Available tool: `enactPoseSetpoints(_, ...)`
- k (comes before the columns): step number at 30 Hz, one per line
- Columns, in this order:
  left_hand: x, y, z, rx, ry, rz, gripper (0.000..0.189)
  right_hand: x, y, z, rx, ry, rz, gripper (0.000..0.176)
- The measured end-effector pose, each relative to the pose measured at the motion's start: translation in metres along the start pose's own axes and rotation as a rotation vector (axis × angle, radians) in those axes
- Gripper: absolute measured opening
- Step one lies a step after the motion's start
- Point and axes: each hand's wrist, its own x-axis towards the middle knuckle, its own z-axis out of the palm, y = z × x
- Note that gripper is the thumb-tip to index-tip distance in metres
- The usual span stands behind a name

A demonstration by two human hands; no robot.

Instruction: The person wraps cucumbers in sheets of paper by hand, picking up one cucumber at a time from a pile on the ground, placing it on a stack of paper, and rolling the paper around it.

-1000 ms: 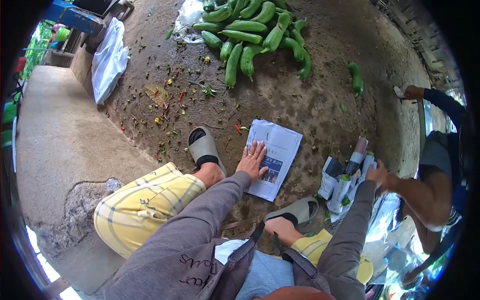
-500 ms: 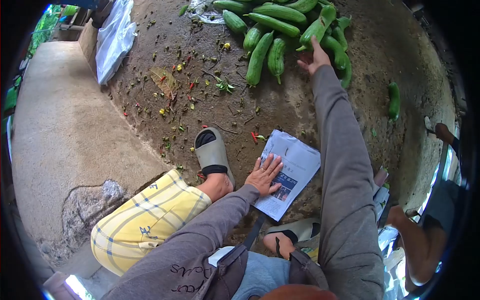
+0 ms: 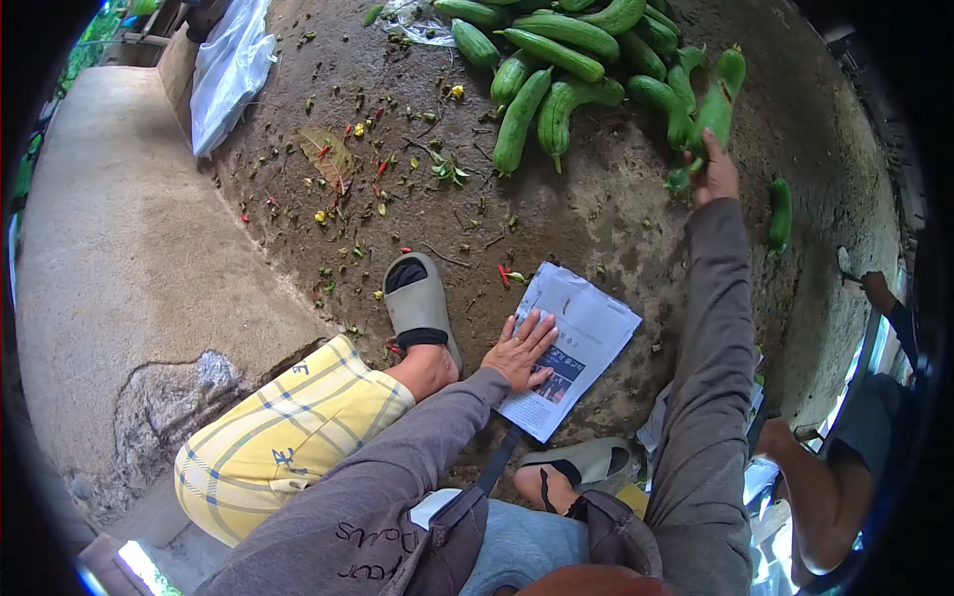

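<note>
My left hand [image 3: 519, 352] lies flat with fingers spread on a folded newspaper [image 3: 593, 324] on the ground. Off to the right, my right hand [image 3: 719, 179] is closed around the lower end of a green sponge gourd [image 3: 717, 107], which has a brown mark near its top. Left of that hand is a heap of similar sponge gourds [image 3: 564, 62]. Another single gourd [image 3: 779, 214] lies apart on the ground, to the right of my right hand.
Small red chillies [image 3: 504, 275] and plant bits litter the ground near my sandal [image 3: 417, 303]. A white plastic sheet [image 3: 229, 84] lies by the concrete ledge [image 3: 129, 248] on the left. At the right edge another person's hand [image 3: 878, 292] and bent leg show.
My right hand has taken a sponge gourd from the heap and moved it to the right. My left hand stays flat on the newspaper.
</note>
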Motion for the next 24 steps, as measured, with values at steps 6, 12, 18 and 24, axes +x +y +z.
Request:
enactPoseSetpoints(6, 0.0, 0.001, 0.0, 0.012, 0.003, 0.003, 0.076, 0.032, -0.019, -0.077, -0.363, 0.214, 0.085, 0.051)
enactPoseSetpoints(12, 0.0, -0.001, 0.001, 0.012, 0.013, 0.005, 0.077, 0.043, 0.014, -0.089, -0.715, 0.346, 0.096, 0.079)
enactPoseSetpoints(18, 0.0, -0.001, 0.003, 0.025, 0.001, 0.001, 0.077, 0.005, 0.03, -0.048, -1.305, 0.842, -0.712, 0.062)
enactPoseSetpoints(24, 0.001, -0.001, 0.003, 0.035, 0.004, 0.006, 0.078, 0.002, 0.019, 0.016, -1.374, 0.372, -0.956, 0.056)
